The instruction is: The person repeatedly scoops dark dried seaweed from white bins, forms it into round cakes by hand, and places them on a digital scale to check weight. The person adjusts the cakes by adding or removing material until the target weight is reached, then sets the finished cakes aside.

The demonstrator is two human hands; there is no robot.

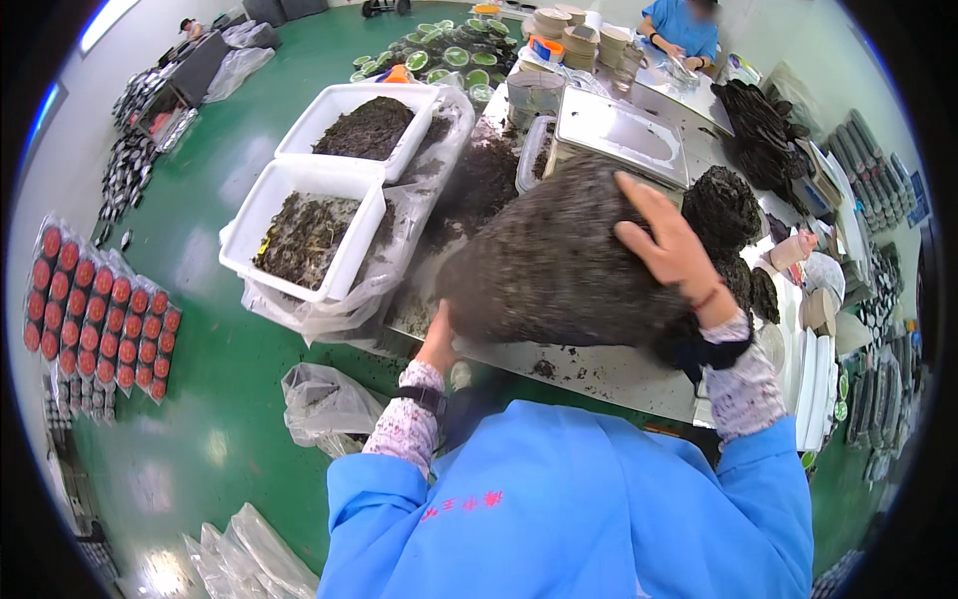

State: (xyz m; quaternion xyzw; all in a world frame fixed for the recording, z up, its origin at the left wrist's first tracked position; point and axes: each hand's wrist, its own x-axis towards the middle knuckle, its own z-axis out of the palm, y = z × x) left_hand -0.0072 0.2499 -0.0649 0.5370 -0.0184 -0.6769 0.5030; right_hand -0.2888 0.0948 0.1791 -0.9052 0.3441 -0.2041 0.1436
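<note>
A large, dark brown-black mass of dried seaweed [569,265], blurred by motion, is tilted over the table in front of me. My left hand [437,342] grips its lower left edge, thumb showing and the other fingers hidden behind it. Against its upper right side lies my right hand [671,245], fingers stretched and spread over the surface. More dark seaweed clumps [720,208] are piled just right of that hand. Beyond the mass lies a white rectangular tray or scale top [621,135].
Two white tubs [261,205] with seaweed stand on plastic sheeting at left. A metal pot [536,95] and stacked round discs [582,45] are farther back. Across the table sits a person in blue [684,28]. Red-topped packs [100,304] and plastic bags [324,404] lie on the green floor.
</note>
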